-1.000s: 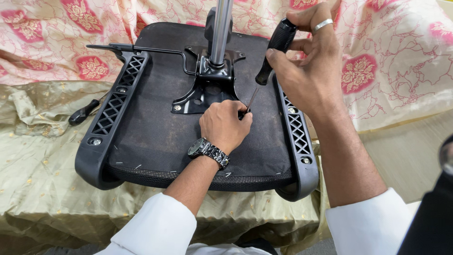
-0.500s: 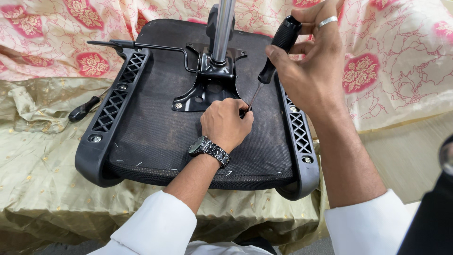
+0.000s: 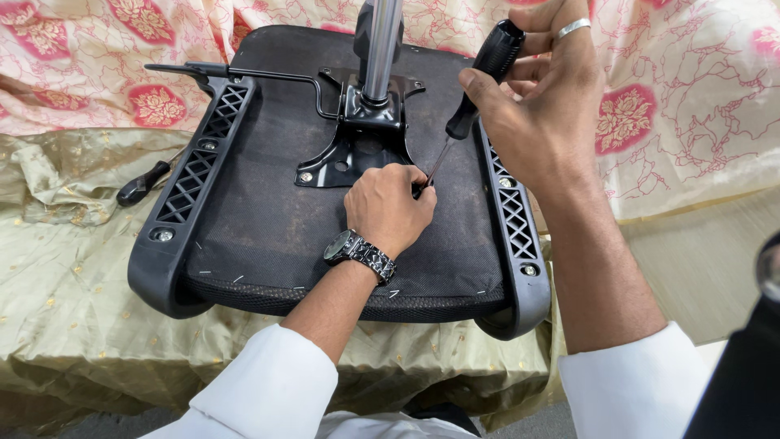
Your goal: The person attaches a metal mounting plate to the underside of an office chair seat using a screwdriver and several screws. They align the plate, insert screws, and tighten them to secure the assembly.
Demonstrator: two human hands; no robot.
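I am driving a screw into the mounting plate point(image 3: 341, 158) on the upturned chair seat point(image 3: 268, 219). My right hand point(image 3: 540, 114) wraps the screwdriver point(image 3: 479, 77) handle; my left hand point(image 3: 388, 207) pinches its tip steady. Next, I judge, comes firm, straight turning.

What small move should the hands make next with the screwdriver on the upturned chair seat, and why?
Probably turn the screwdriver. The right hand grips its black handle, the left hand pinches the tip against the chair seat beside the metal bracket. The screw itself is hidden.
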